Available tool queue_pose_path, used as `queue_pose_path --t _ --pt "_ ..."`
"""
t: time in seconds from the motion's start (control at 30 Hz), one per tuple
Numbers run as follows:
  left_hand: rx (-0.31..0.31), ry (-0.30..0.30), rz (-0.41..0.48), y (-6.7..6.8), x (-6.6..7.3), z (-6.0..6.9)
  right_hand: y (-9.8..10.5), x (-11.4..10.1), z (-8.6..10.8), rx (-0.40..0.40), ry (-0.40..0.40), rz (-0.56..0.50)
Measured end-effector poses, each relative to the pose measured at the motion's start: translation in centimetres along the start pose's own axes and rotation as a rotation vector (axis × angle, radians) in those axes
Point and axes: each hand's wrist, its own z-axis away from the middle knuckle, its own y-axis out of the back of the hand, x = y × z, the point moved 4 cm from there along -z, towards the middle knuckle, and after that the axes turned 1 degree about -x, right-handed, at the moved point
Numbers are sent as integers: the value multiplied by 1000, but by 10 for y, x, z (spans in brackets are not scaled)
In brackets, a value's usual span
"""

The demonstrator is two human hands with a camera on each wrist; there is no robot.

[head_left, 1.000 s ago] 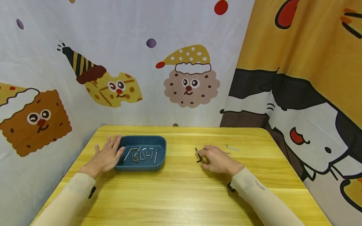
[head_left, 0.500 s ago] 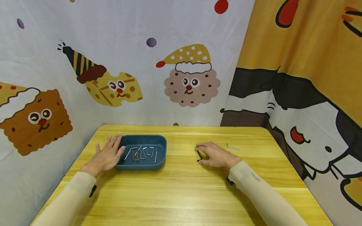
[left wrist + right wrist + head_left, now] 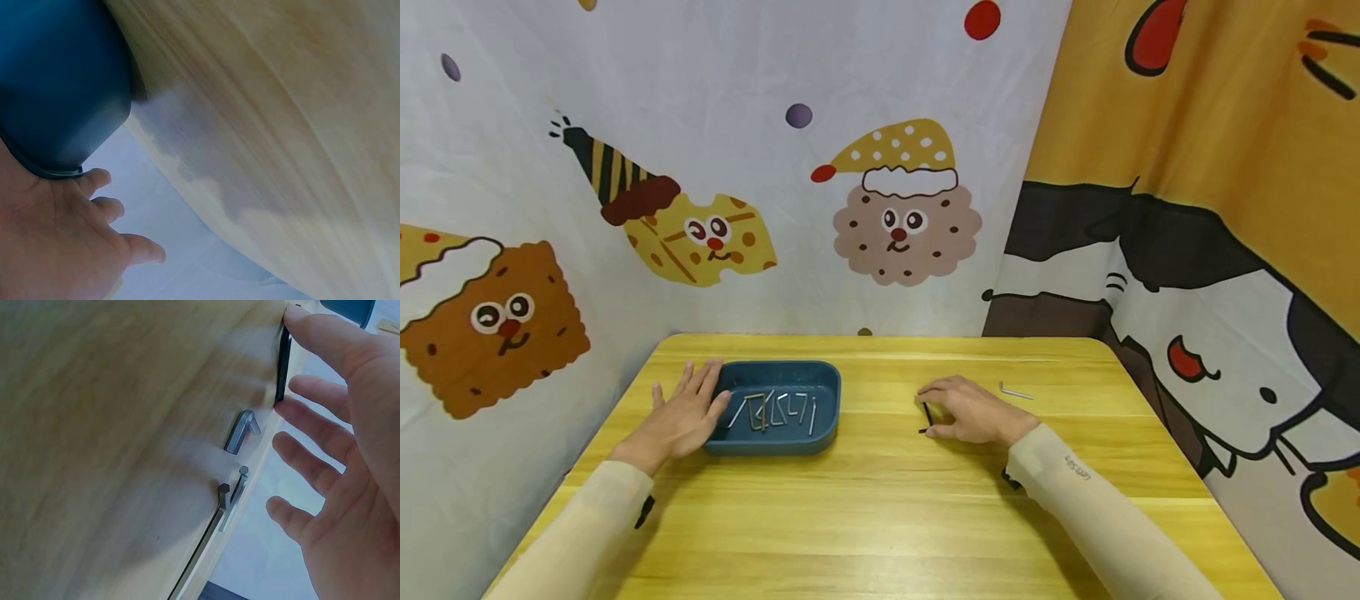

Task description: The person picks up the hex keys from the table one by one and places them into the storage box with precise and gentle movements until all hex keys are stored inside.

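Since a second ago, we are seeing the right hand [image 3: 977, 414] edging slightly leftward and its thumb closing in. In the head view, we are finding a blue tray [image 3: 775, 447] holding loose silver and bronze-coloured hex keys [image 3: 812, 417]. Our left hand [image 3: 679, 419] is resting against the tray's left side with fingers spread, as before. Across the table [image 3: 865, 517], the right hand is pinching a black hex key [image 3: 928, 415]; we cannot tell whether it is lifted. Further right a lone silver key [image 3: 1017, 393] is lying; behind, cartoon-printed curtains [image 3: 737, 75] are hanging. From the left wrist, we are seeing straight fingers beside the tray's wall. From the right wrist, thumb and a fingertip are touching the black hex key's ends, while three metal keys [image 3: 237, 433] are lying nearby.
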Motion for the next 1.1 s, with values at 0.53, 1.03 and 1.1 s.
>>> queue_pose_path --t 0.53,1.03,1.1 --pt "1 -1 15 -2 1 2 -3 -16 0 28 28 128" --pt "4 6 9 -3 -2 0 -1 -33 -13 129 62 180" --pt "8 3 10 -2 -3 0 0 -37 -15 150 73 194"
